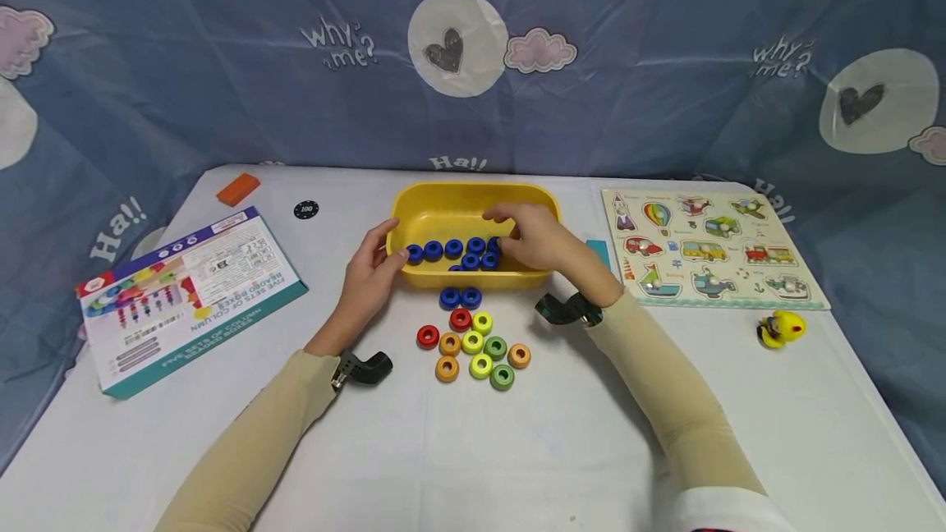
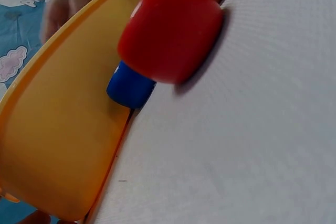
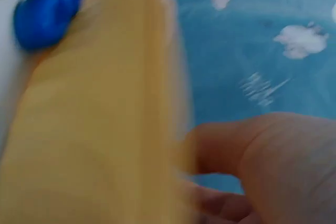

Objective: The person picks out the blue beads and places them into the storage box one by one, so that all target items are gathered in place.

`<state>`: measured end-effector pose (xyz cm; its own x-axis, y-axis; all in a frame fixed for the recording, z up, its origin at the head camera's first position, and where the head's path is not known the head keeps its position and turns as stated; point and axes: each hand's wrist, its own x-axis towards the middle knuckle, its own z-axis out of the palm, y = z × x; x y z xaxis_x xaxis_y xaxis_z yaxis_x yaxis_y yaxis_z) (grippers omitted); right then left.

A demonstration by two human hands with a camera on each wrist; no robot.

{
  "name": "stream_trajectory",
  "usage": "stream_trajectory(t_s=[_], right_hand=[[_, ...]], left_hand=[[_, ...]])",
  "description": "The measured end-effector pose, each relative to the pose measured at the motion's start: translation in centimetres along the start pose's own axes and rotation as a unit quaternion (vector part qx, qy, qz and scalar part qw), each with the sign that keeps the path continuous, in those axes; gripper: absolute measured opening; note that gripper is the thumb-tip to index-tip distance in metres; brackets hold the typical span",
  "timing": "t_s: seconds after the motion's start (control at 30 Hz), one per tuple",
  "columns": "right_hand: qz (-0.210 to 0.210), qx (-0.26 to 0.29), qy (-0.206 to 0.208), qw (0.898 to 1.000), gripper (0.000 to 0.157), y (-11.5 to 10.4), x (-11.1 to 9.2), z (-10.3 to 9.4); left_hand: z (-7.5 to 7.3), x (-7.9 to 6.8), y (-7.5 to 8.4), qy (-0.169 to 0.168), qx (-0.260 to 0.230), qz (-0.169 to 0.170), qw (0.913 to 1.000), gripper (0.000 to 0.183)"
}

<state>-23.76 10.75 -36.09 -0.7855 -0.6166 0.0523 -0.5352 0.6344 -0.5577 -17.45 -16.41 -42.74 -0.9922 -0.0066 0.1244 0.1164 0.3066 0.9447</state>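
Note:
A yellow plastic tub (image 1: 436, 220) stands near the back of the white table, with several blue ring beads (image 1: 470, 262) along its front half. My left hand (image 1: 367, 269) holds the tub's left end, thumb at the rim and fingers along the outside. Over the right side of the tub reaches my right hand (image 1: 535, 236); its index finger and thumb are apart, the thumb close beside a blue bead. The palm hides its other fingers. In the right wrist view the thumb (image 3: 220, 148) shows past the blurred tub wall (image 3: 89, 119).
Two blue beads (image 1: 449, 298) lie just in front of the tub. Nearer are red (image 1: 427, 337), orange (image 1: 447, 369), yellow (image 1: 480, 366) and green beads (image 1: 502, 377). A bead box (image 1: 192, 302) lies left; a vehicle puzzle board (image 1: 709, 249) and yellow toy figure (image 1: 780, 328) lie right.

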Motion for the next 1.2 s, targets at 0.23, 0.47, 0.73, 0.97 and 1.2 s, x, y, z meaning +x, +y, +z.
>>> stream_trajectory(t_s=[0.23,0.47,0.73,0.97,1.2], right_hand=[[-0.138,0.033,0.031,0.989,0.021,-3.0,-4.2,0.4],[-0.119,-0.029,-0.114,0.986,0.031,-3.2,-5.7,3.3],[-0.065,-0.110,-0.082,0.988,0.032,-3.6,-5.5,5.4],[-0.063,-0.121,-0.068,0.988,0.021,-3.7,-5.6,5.7],[-0.109,-0.086,-0.043,0.989,0.014,-2.7,-5.3,6.3]], left_hand=[[0.1,-0.1,0.2,-0.006,-0.003,-0.007,1.0000,0.051],[0.0,0.3,-0.7,0.001,0.007,0.005,1.0000,0.052],[0.0,0.3,-0.6,-0.001,0.003,0.004,1.0000,0.052],[-0.1,0.3,-0.3,0.000,0.005,0.011,0.9999,0.053],[0.0,0.2,-0.5,-0.003,0.001,0.008,1.0000,0.053]])
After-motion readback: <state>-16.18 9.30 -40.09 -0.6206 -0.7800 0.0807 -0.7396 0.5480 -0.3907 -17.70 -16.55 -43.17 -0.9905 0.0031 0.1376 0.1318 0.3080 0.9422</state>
